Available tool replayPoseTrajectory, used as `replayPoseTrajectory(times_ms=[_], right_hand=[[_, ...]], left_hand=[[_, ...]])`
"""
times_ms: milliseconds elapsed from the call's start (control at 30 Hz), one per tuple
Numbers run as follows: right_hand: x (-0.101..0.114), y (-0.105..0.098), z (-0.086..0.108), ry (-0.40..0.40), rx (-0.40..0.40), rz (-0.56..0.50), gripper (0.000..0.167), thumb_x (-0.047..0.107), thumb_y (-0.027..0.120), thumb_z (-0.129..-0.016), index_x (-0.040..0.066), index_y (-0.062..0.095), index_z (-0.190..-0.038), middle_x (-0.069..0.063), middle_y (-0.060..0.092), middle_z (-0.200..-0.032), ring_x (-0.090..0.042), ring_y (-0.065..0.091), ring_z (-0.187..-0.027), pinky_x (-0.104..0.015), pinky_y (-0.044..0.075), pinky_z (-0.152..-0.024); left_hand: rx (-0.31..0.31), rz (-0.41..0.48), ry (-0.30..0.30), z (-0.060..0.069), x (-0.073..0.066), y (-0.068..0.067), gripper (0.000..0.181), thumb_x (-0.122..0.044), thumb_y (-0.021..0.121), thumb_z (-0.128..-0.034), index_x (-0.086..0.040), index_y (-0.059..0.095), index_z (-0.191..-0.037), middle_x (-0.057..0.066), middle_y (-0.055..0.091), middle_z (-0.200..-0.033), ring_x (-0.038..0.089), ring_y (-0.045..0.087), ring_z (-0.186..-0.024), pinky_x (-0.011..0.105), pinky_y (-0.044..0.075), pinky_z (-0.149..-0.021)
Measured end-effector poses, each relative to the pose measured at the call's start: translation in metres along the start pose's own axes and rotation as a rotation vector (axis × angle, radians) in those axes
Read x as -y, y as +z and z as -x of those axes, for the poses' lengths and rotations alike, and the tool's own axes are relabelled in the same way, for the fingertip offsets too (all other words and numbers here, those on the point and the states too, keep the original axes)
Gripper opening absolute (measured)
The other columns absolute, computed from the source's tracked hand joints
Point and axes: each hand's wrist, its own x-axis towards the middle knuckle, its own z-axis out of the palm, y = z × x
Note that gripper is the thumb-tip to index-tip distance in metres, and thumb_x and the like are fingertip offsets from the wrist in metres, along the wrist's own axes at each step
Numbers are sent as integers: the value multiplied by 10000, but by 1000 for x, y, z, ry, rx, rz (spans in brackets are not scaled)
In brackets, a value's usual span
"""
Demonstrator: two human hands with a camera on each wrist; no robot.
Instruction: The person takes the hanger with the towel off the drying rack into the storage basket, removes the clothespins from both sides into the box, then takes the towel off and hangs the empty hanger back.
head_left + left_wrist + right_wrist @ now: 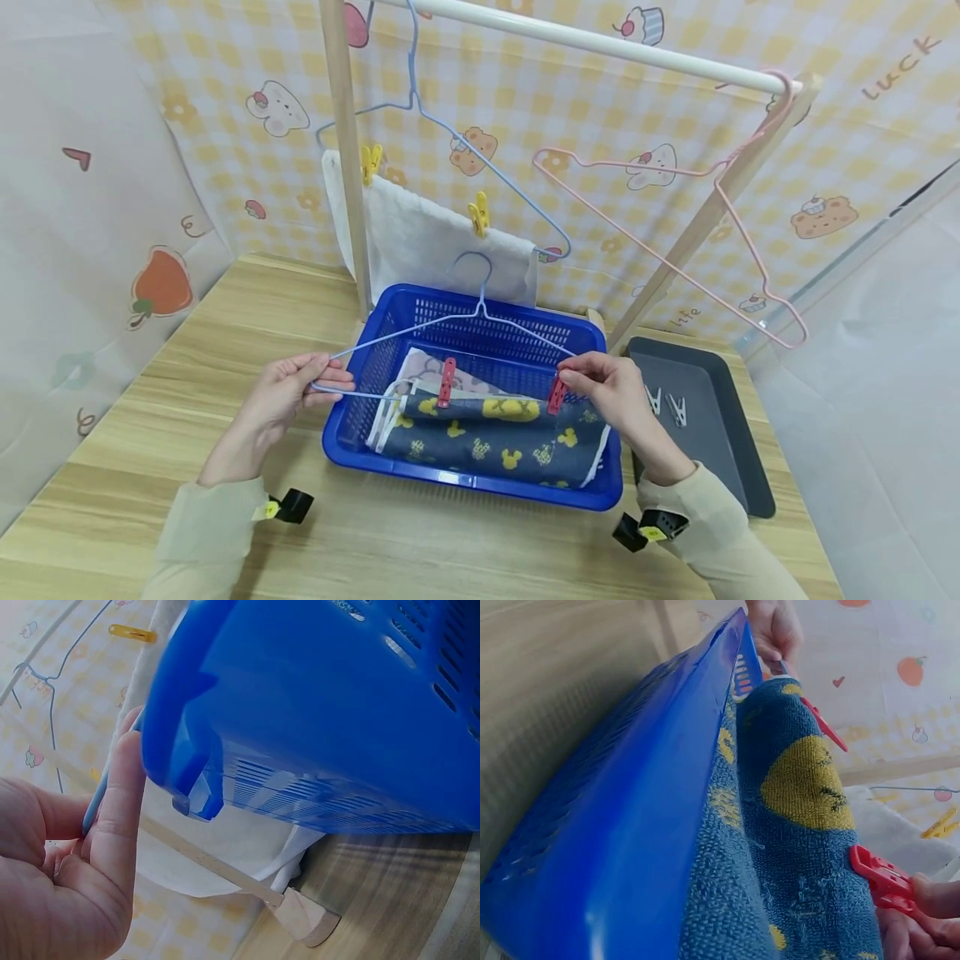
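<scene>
Pinching one end of a light-blue hanger [482,308] between thumb and fingers, the left hand [300,383] was at the left rim of the blue basket [352,454] on the wooden tabletop [150,450]. On the far left side, a white towel [442,233] already hung from a second blue hanger [412,98] with two yellow clips [479,214], so that piece looked finished. In the basket lay a pale patterned cloth [427,371], not clipped to anything visible. The dark mouse-print towel [480,442], nearer, was in the basket too, its upper edge seemingly folded over the held hanger's lower bar. The first red clip [447,383] already gripped that edge; farther right, the right hand [607,383] pinched the second red clip [557,393] at the same edge, so the clipping looked nearly done. Getting this hanger onto the white rod [585,40] was apparently left. Far right, a pink hanger [742,150] hung bare from the rod, and two pale clips [677,410] lay unused in the dark tray [705,458], suggesting that the pale cloth was left as well.
</scene>
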Motion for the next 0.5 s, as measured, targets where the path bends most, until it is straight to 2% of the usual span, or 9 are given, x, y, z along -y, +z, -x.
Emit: replayPoseTrajectory(times_ms=[133,233,333,500], right_hand=[[1,-2,-2,-20,-56,-43,151,69,662,-876,-46,691,-968,-146,686,-816,-65,641,-680,-237,553,-628],[0,-7,-2,-54,-72,-50,172,80,669,-873,-54,683,-980,-150,675,-795,-53,581,-616,-204,500,-545],[1,-15,0,-71,-79,-25,199,124,689,-864,-24,686,-998,-115,677,-789,-102,584,-618,-200,461,-506],[2,-37,9,-34,-120,66,264,228,716,-848,26,692,-1016,-62,699,-824,-122,651,-706,-183,503,-583]], left_hand=[[-2,-2,-5,0,0,0,276,-106,440,-1003,-56,673,-865,47,712,-777,121,691,-746,210,559,-659],[2,0,-5,-1,0,0,278,-105,438,-1003,-59,677,-867,48,712,-777,119,691,-746,208,559,-659],[6,6,1,-1,0,0,278,-103,438,-1002,-60,678,-867,48,712,-777,119,691,-747,208,559,-658],[6,8,7,-1,0,1,274,-100,437,-1002,-60,673,-869,48,711,-778,121,691,-752,211,559,-661]])
